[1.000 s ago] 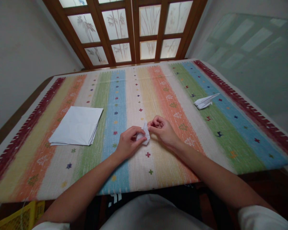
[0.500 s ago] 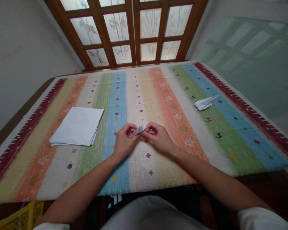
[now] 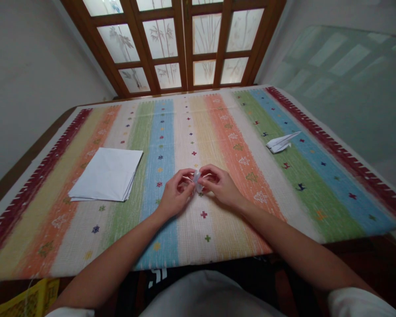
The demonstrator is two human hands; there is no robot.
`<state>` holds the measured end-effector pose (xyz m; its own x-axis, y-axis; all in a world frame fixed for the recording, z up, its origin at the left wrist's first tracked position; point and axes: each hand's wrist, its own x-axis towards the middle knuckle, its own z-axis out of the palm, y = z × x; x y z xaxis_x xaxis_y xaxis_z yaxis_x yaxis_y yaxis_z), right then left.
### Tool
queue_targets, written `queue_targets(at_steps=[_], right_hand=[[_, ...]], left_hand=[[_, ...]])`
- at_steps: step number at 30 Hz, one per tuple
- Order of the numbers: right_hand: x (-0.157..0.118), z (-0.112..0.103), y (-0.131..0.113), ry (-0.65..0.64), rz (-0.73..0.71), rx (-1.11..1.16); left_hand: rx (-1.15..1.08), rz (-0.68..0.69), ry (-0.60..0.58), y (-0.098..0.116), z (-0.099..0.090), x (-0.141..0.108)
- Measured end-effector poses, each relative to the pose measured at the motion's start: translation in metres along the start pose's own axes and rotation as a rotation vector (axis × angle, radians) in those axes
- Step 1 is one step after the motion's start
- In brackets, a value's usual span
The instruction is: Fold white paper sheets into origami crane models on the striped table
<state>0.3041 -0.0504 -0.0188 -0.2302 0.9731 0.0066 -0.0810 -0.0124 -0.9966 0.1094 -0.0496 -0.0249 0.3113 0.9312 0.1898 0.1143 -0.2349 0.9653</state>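
A small folded piece of white paper (image 3: 197, 179) is pinched between my two hands, a little above the striped cloth near the middle of the table. My left hand (image 3: 177, 191) grips its left side with thumb and fingertips. On the other side, the curled fingers and thumb of my right hand (image 3: 220, 184) hold the right edge. The fingers hide part of the paper, so its exact shape is hard to make out.
A stack of white square sheets (image 3: 107, 174) lies to the left on the striped tablecloth (image 3: 198, 127). Farther right rests a folded white paper piece (image 3: 279, 143) with a pointed end. A yellow crate (image 3: 26, 299) stands below the table at lower left.
The small paper has turned from slanting to nearly upright between my fingertips. Both hands have shifted slightly, their fingers now more arched around it.
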Motion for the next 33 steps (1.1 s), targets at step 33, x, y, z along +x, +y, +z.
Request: queue_targets(at_steps=[33], right_hand=[[-0.0022,-0.0019,0.0005,0.074,-0.179,-0.313]], left_hand=[[0.186,0.007,0.145,-0.0004,0.0,-0.0003]])
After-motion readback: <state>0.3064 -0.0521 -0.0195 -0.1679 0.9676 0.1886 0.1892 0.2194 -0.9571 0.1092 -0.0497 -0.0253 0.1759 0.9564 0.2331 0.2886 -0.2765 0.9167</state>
